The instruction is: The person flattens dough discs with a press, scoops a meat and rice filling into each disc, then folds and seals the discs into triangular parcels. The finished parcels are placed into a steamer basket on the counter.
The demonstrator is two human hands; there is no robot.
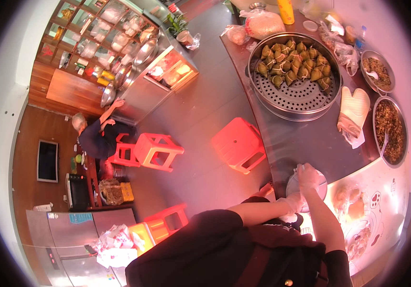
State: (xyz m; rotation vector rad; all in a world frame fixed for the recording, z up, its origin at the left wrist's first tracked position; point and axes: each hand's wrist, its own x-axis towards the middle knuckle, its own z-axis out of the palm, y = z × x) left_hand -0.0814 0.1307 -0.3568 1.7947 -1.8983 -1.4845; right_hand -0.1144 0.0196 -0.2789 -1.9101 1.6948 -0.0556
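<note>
bowl: i see a round, pale, metal-looking bowl (292, 185) at the near edge of the flat, dark grey table (306, 143), probably there so both arms reach it; its inside looks pale, its contents unclear.
right hand: the clear-plastic-gloved right hand (308, 176) is over the bowl, fingers bent down; i cannot tell whether they close on anything.
left hand: the clear-plastic-gloved left hand (294, 203) is by the near rim, perhaps steadying it; i cannot read its grip.
steamer: farther along, a round, perforated steel steamer (289, 100) bears olive-green, leaf-wrapped, string-tied bundles (291, 76), grouped toward its far side.
mitt: a cream, padded cloth mitt (355, 103) lies beside it, likely for heat.
floor: a red, square plastic stool (234, 141) stands left of the table.
</note>
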